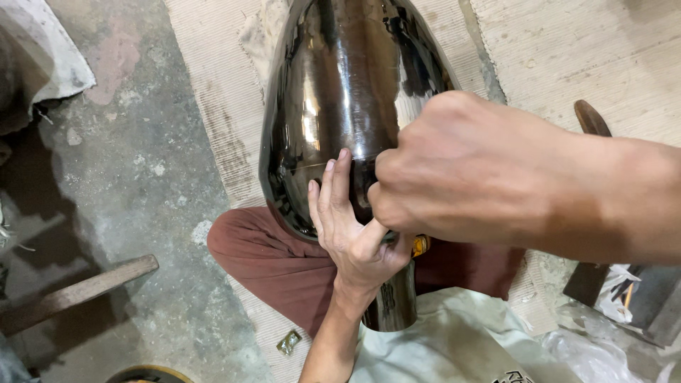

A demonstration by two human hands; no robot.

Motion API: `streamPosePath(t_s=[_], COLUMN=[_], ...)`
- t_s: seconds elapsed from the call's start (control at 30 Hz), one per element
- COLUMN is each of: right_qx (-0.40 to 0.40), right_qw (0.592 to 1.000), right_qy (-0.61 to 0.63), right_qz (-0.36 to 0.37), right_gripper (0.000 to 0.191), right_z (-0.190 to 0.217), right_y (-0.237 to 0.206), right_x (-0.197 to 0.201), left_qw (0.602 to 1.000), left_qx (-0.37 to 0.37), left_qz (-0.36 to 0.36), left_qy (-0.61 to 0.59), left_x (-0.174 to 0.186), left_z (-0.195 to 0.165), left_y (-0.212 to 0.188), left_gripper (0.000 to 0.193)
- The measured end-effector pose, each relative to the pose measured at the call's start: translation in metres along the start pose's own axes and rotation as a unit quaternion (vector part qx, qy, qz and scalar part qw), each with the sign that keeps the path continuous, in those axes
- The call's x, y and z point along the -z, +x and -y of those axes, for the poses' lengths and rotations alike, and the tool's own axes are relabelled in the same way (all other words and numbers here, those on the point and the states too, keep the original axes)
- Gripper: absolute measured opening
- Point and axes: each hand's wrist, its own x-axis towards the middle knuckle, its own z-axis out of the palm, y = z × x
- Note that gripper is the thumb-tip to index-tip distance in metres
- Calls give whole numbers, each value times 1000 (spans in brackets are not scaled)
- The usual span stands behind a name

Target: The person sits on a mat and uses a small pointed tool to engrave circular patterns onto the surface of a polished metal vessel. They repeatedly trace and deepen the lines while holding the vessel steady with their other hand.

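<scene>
One view only: head-worn camera, facing steeply down, very close over the person's lap. Frame filled by a glossy dark vessel (pixel 340 106); concrete floor (pixel 142 177) at left, woven mat (pixel 582 50) beyond.

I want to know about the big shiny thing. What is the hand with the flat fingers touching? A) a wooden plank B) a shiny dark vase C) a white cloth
B: the left hand lies with its fingers spread flat against the glossy dark vase, which rests across the person's lap.
</scene>
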Motion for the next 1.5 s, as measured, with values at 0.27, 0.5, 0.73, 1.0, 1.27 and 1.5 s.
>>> streamPosePath(t_s=[0.27, 0.5, 0.73, 1.0, 1.27, 1.5], right_qx=[-1, -12, -4, 24, 49, 76], right_qw=[998, 997, 996, 996, 992, 990], right_qy=[-43, -65, -73, -83, -97, -102], right_qz=[46, -47, 45, 2, 58, 64], right_gripper=[24, 16, 60, 40, 32, 33], right_z=[-5, -8, -9, -20, -21, -21], right_y=[-1, -8, -33, -18, -5, -6], right_x=[5, -20, -40, -27, -1, -4], left_qw=[1000, 1000, 999, 996, 995, 996], left_qx=[9, 9, 46, 24, 23, 29], left_qz=[23, 14, 15, 68, 79, 75], left_qy=[3, 11, -4, 48, 53, 45], left_x=[1, 2, 7, 13, 16, 14], left_z=[0, 0, -6, -2, 2, 1], left_y=[-2, 1, 9, 8, 4, 3], left_gripper=[30, 23, 45, 52, 47, 44])
